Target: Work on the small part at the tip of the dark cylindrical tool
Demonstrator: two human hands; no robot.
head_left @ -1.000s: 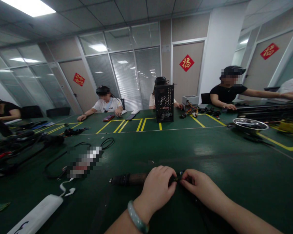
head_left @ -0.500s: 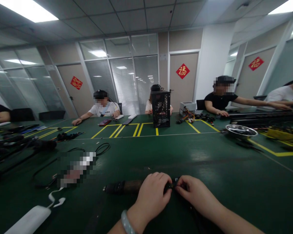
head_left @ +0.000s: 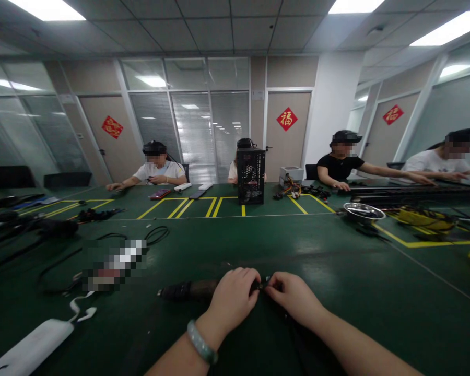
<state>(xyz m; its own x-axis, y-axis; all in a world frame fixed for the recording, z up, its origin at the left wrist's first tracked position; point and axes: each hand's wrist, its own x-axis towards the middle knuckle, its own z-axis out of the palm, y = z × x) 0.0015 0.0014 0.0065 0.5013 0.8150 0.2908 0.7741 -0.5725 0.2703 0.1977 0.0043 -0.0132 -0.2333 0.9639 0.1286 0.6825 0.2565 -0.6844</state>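
Black connector (head_left: 263,285) pinched between both hands on green table (head_left: 356,271)

Left hand (head_left: 233,299), a pale green bangle (head_left: 201,342) at its wrist, is closed around the connector where it meets a dark cylindrical handle (head_left: 190,289) lying on the table, while right hand (head_left: 293,297) grips it from the other side. A dark cable (head_left: 295,334) trails from the hands toward the wearer. Far ahead stands a black mesh computer case (head_left: 250,176), with a steel bowl (head_left: 363,212) to its right, a coiled black cord (head_left: 156,236) to its left, and a co-worker in a black shirt (head_left: 339,167) beyond it to the right.
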